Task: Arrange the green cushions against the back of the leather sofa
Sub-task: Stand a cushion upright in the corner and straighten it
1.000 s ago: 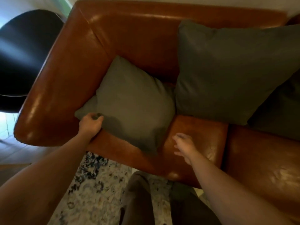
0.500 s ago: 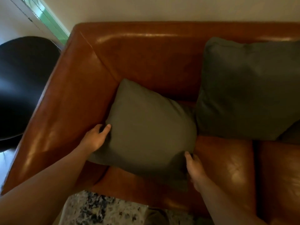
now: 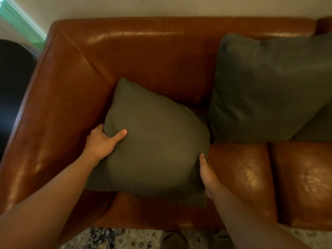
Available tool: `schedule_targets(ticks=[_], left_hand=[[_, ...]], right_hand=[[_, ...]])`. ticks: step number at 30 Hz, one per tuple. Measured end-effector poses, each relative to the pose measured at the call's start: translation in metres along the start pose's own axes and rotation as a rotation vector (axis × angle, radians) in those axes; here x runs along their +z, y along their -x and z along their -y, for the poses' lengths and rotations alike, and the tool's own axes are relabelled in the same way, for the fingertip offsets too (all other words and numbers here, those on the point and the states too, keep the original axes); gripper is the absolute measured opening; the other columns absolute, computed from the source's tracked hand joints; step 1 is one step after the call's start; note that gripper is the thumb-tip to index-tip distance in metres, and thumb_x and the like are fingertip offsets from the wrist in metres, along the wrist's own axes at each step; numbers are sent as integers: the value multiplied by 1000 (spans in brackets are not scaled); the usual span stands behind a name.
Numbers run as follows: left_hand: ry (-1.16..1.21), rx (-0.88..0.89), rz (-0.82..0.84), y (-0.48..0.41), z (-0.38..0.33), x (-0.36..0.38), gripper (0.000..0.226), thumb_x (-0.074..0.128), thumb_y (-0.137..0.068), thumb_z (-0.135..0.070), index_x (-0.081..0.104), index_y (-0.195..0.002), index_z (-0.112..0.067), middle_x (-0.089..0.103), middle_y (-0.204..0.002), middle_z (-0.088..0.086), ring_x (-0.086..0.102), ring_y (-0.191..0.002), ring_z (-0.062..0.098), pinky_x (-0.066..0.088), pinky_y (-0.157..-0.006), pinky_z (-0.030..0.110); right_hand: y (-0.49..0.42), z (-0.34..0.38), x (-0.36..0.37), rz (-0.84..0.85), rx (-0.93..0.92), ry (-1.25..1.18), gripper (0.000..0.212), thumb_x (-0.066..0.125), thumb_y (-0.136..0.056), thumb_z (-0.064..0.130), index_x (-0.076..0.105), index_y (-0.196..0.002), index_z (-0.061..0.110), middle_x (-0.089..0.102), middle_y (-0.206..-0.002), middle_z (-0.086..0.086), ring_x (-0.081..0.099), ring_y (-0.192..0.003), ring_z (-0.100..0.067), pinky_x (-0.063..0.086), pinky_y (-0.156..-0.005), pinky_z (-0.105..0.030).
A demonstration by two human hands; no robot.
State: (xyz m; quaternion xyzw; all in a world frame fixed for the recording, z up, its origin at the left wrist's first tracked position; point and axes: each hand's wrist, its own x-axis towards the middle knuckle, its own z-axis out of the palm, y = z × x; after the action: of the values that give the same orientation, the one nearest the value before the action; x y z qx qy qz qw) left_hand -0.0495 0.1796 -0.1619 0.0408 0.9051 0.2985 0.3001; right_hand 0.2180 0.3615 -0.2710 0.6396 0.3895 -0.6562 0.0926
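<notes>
A small green cushion point(image 3: 154, 141) lies tilted on the left seat of the brown leather sofa point(image 3: 143, 56), its top corner leaning toward the backrest. My left hand point(image 3: 103, 143) grips its left edge, thumb on the front face. My right hand point(image 3: 208, 174) holds its right edge, fingers tucked behind the fabric. A larger green cushion point(image 3: 269, 87) stands against the backrest to the right, touching the small one. Part of a third green cushion point(image 3: 318, 126) shows at the right edge, partly behind the large one.
The sofa's left armrest point(image 3: 50, 114) runs beside my left hand. A black rounded object point(image 3: 12, 83) sits beyond the armrest. A patterned rug point(image 3: 111, 238) lies below the sofa front. Bare seat leather point(image 3: 301, 178) shows on the right.
Both hands have closed on the small cushion's edges; a second ago the right hand was off it. The cushion has been lifted and turned more upright, nearer the large cushion.
</notes>
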Motion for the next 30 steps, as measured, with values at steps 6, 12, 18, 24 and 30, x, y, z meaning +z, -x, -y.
schedule_targets(ticks=[6, 12, 18, 24, 30], left_hand=[[-263, 256, -162, 21, -58, -49, 68, 80, -75, -56, 59, -131, -23, 69, -125, 8, 64, -114, 33, 52, -97, 52], [-522, 450, -156, 34, -105, -69, 79, 77, -77, -54, 48, -145, -27, 61, -126, 17, 58, -113, 39, 45, -93, 53], [-635, 524, 30, 29, -105, -80, 106, 56, -63, -92, 36, -152, -39, 58, -132, 11, 49, -122, 33, 41, -103, 55], [-601, 501, 241, 31, -85, -105, 119, 48, -50, -101, 15, -155, -54, 44, -142, -15, 46, -125, 11, 39, -100, 36], [-715, 590, 112, 34, -87, -83, 108, 46, -61, -94, 10, -154, -52, 45, -149, -8, 50, -128, 20, 45, -101, 44]], right_hand=[[25, 16, 41, 183, 54, 31, 72, 33, -97, 66, 25, -156, 27, 34, -160, -5, 39, -142, -33, 37, -109, -54], [37, 39, 59, 212, -62, 89, 57, 40, -99, 57, 39, -147, 26, 44, -151, -5, 54, -123, -29, 50, -84, -43], [33, 66, 35, 131, -213, 156, 55, 43, -100, 54, 44, -146, 24, 43, -153, -5, 47, -134, -30, 45, -105, -51], [47, 136, 40, 12, -540, 306, 67, 46, -98, 55, 39, -151, 14, 44, -153, -9, 43, -139, -31, 35, -113, -37], [79, 249, 58, 84, -844, 281, 83, 55, -88, 67, 31, -154, 24, 47, -149, -1, 48, -133, -24, 41, -109, -41]])
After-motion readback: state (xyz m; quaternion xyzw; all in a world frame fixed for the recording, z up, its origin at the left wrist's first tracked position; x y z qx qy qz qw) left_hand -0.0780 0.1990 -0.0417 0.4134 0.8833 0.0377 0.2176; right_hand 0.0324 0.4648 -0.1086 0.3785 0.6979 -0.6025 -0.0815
